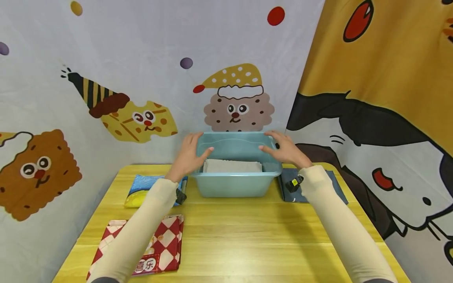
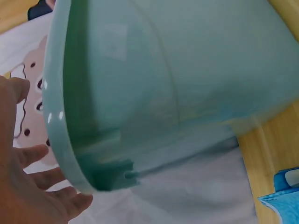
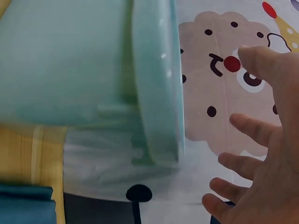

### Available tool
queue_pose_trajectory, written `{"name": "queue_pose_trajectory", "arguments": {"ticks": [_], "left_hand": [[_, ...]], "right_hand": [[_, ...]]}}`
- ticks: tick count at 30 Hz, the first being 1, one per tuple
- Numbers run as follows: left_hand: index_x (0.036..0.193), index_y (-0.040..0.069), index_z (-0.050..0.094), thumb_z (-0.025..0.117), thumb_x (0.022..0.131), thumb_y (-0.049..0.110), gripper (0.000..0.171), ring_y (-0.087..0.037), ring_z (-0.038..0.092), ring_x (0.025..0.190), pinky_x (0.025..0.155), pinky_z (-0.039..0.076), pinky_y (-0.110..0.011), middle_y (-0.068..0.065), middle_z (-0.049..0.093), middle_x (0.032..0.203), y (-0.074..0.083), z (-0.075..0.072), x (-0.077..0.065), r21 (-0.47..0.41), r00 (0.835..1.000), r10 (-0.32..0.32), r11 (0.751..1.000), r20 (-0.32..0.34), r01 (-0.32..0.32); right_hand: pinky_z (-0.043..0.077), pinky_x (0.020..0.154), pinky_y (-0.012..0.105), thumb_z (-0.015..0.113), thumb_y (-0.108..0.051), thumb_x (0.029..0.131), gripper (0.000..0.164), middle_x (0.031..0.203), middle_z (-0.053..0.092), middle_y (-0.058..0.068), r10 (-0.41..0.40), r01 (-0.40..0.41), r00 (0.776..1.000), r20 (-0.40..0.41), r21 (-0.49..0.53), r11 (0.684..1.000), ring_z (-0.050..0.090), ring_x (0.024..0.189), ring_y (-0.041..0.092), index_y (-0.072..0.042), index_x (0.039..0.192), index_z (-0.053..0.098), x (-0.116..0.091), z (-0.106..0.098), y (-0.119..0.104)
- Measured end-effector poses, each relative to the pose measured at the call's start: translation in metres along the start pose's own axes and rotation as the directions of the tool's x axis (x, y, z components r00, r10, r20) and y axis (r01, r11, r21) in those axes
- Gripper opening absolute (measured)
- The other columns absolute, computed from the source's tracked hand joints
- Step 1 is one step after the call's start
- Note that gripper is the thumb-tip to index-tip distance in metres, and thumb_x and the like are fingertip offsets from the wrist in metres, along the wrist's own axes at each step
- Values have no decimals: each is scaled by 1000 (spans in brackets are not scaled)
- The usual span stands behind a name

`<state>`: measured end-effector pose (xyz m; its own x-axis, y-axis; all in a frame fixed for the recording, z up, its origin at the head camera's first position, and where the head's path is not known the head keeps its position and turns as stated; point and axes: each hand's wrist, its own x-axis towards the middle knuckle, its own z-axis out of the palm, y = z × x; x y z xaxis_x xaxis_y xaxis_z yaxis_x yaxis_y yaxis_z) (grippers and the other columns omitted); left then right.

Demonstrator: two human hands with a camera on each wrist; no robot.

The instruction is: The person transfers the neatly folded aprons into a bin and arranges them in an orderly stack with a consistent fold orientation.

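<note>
A light blue-green plastic basin (image 1: 231,186) stands upright at the back of the table, with a folded whitish cloth-like thing (image 1: 231,166) inside. My left hand (image 1: 186,157) is spread at the basin's left end, its thumb over the rim. On the opposite end, my right hand (image 1: 288,151) is spread in the same way, thumb toward the inside. The left wrist view has the left fingers (image 2: 44,179) parted, close by the rim (image 2: 55,116). In the right wrist view, the right fingers (image 3: 254,128) stand apart from the rim (image 3: 161,84), holding nothing.
A blue and yellow packet (image 1: 139,190) lies left of the basin, partly behind the left sleeve. Nearer the front left is a red and white checked folded item (image 1: 171,245). A dark blue folded item (image 1: 336,182) lies right of the basin. A patterned cloth (image 1: 148,47) hangs behind the table.
</note>
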<state>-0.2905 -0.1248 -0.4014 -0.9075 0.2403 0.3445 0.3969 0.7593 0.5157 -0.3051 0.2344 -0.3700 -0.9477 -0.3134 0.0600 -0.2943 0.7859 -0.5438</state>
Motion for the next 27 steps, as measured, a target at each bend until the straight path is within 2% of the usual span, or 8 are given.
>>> {"name": "queue_pose_trajectory", "arguments": {"ticks": [3, 7, 11, 14, 20, 23, 27], "left_hand": [[149, 19, 24, 46, 89, 62, 77, -29, 9, 144, 112, 22, -54, -8, 24, 152, 7, 5, -5, 34, 998, 58, 998, 10, -59], [150, 23, 22, 45, 89, 61, 75, -28, 6, 145, 113, 20, -54, -6, 24, 153, 17, 11, -10, 74, 991, 135, 988, 10, -135], [150, 27, 18, 44, 89, 63, 75, -28, 6, 145, 112, 22, -54, -4, 19, 155, 25, 19, -14, 113, 985, 169, 979, 22, -171], [151, 29, 16, 42, 89, 65, 77, -27, 3, 146, 113, 20, -53, -1, 13, 157, 31, 25, -18, 145, 981, 188, 970, 45, -193], [151, 24, 20, 39, 88, 68, 79, -28, 4, 146, 114, 19, -51, -2, 12, 158, 47, 34, -24, 227, 953, 294, 926, 72, -303], [150, 22, 22, 39, 88, 68, 79, -29, 7, 145, 114, 20, -50, -3, 12, 157, 57, 38, -26, 241, 936, 342, 904, 84, -352], [150, 22, 22, 39, 88, 68, 80, -28, 9, 145, 114, 22, -49, -2, 12, 158, 69, 44, -27, 234, 919, 382, 888, 99, -395]], "right_hand": [[23, 104, 65, 51, -66, 84, 75, 157, 15, 7, -22, 21, 1000, -18, -48, 999, 10, 142, 38, -29, 146, 31, -4, 0, 5], [17, 105, 67, 50, -66, 85, 77, 157, 12, 9, -40, 36, 998, -42, -102, 994, 8, 142, 40, -27, 148, 29, -9, -1, 11], [12, 104, 68, 50, -65, 85, 77, 158, 8, 9, -48, 37, 996, -75, -139, 990, 8, 141, 42, -26, 148, 28, -16, -3, 15], [11, 104, 68, 50, -66, 84, 76, 158, 5, 6, -42, 26, 994, -101, -150, 988, 6, 141, 41, -29, 148, 28, -21, -3, 20], [10, 102, 69, 51, -65, 85, 76, 159, 5, 7, -28, 4, 991, -131, -177, 984, 5, 142, 41, -29, 148, 28, -28, -5, 33], [11, 102, 68, 51, -64, 85, 77, 158, 6, 8, -20, -8, 990, -142, -192, 981, 4, 142, 42, -26, 148, 28, -31, -4, 41], [10, 103, 68, 51, -64, 86, 77, 158, 7, 10, -8, -26, 987, -163, -203, 979, 5, 141, 42, -24, 148, 30, -34, -4, 53]]}}
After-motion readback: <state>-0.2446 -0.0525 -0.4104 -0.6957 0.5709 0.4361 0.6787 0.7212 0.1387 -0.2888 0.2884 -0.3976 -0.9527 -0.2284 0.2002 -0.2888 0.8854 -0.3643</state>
